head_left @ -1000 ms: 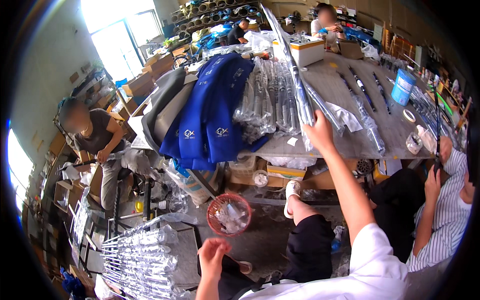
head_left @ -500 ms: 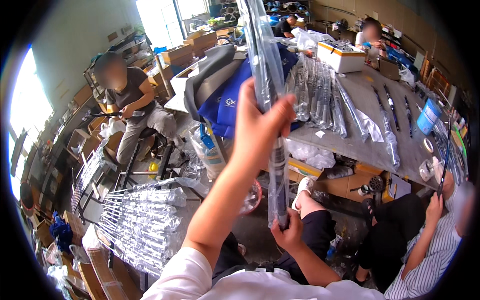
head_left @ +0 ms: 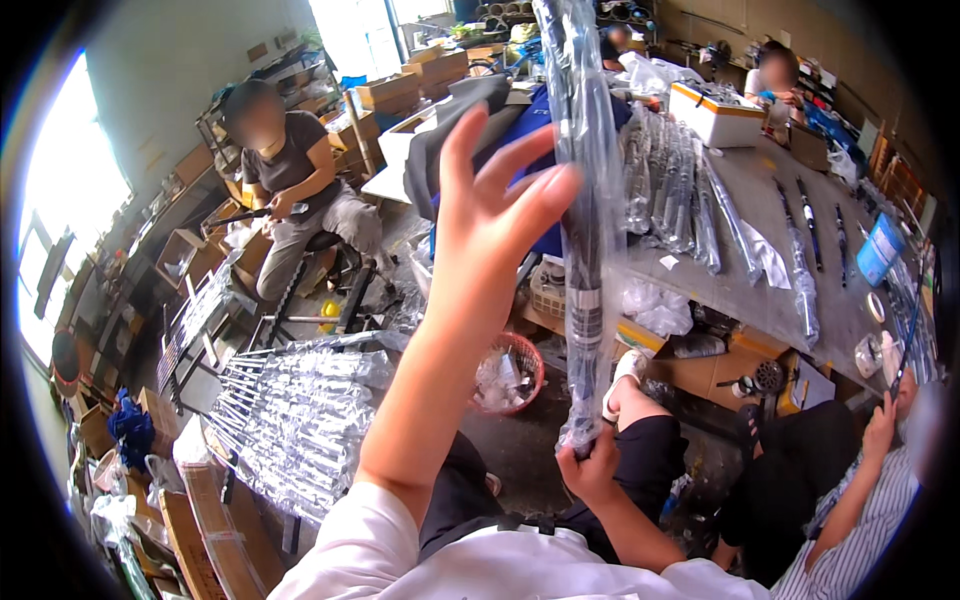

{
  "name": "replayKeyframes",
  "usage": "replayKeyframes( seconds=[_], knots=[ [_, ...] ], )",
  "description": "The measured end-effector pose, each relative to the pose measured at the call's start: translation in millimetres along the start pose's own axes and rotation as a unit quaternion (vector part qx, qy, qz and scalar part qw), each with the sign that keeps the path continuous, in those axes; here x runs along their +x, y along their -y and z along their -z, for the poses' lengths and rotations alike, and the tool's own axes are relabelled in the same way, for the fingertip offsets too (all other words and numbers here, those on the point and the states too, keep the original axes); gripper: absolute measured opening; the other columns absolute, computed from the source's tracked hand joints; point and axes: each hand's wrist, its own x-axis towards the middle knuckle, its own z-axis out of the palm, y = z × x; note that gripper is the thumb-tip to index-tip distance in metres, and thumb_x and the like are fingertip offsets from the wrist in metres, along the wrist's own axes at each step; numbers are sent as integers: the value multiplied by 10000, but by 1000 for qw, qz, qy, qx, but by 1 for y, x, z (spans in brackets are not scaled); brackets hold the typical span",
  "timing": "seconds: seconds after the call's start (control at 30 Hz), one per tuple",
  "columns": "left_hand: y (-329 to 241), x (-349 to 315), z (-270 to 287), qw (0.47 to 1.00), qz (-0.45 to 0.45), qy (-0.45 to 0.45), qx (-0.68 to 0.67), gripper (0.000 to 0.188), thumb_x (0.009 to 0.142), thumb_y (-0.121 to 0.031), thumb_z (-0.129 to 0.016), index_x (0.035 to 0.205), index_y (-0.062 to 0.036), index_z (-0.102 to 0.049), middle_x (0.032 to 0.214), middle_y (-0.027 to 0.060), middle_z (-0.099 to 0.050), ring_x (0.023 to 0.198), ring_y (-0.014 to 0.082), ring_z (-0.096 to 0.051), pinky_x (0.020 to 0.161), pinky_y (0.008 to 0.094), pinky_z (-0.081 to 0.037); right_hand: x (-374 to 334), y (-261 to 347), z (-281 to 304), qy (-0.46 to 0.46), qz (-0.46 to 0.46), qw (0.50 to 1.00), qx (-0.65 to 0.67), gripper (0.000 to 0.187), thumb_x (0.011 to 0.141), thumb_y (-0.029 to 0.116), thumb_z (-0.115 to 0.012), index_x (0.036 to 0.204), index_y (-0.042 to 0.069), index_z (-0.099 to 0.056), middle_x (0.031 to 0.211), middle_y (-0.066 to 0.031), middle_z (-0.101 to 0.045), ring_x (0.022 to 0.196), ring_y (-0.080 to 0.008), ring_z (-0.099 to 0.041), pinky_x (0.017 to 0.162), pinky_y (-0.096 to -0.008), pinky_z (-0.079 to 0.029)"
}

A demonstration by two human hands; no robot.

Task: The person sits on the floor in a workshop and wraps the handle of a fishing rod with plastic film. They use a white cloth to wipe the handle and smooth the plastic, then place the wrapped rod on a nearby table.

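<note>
A dark fishing rod in a clear plastic sleeve (head_left: 585,250) stands nearly upright in front of me, its top running out past the upper edge of the view. My right hand (head_left: 592,470) is closed around the sleeve's bottom end. Just left of the rod's upper part, my left hand (head_left: 500,195) is raised with its fingers spread and nothing in it. Its thumb comes close to the sleeve; whether they touch I cannot tell. Wrapped rods (head_left: 665,190) lie side by side on the grey table (head_left: 735,255) beyond.
Many sleeved rods (head_left: 300,420) rest on a rack at lower left. A red basket (head_left: 540,375) with plastic scraps stands on the floor. A blue can (head_left: 880,250) and a white box (head_left: 712,118) are on the table. One person (head_left: 290,180) sits at left; another (head_left: 850,480) sits close at right.
My left hand has let go of the sleeved rod and spread its fingers. The rod and my right hand have shifted slightly right in the view; the whole scene has shifted too.
</note>
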Motion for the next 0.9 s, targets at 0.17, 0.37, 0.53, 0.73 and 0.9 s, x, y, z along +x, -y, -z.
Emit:
replayKeyframes(
  seconds=[0.17, 0.37, 0.53, 0.73, 0.9],
  knots=[
    [19, -8, -16, 997, 70, -13, 15, 455, 814, -89, -642, 1150, -15, -345, 710, 9, -517, 518, 69, -486, 448, 211, -396, -9, 2, -13, 24, 27, 999, -32, 434, 754, 222, -627, 1052, -21, -426, 745, -197, -569, 606, -399, -573, 554, -442, -463],
    [95, -139, 1, 991, 127, -14, 35, 518, 818, -86, -640, 1228, -41, -327, 908, 26, -514, 727, 72, -512, 632, 227, -438, 7, 9, -2, 40, 12, 998, -43, 457, 746, 211, -638, 1084, -23, -438, 897, -224, -573, 757, -405, -589, 642, -454, -476],
    [82, -126, 18, 1000, 8, 23, 14, 704, 802, -346, -674, 1289, -16, -287, 1046, 120, -549, 864, 162, -572, 674, 288, -485, 5, -2, -9, 54, 137, 989, -18, 542, 758, 284, -650, 1146, -30, -439, 976, -205, -563, 717, -389, -579, 614, -431, -469],
    [-21, -22, 2, 998, -54, 24, 12, 751, 801, -170, -690, 1329, -69, -167, 1018, 164, -579, 682, 175, -621, 560, 265, -510, -38, -15, -17, 86, 80, 993, -28, 518, 746, 282, -660, 1061, -63, -435, 867, -208, -549, 758, -402, -560, 641, -457, -446],
    [18, -65, -9, 997, 68, -11, 26, 578, 812, -27, -621, 1263, -55, -260, 824, 38, -533, 542, 54, -479, 470, 192, -392, -32, 7, -22, 58, 77, 995, 2, 520, 750, 241, -646, 1086, -78, -409, 893, -231, -549, 747, -445, -558, 634, -489, -449]
  ],
)
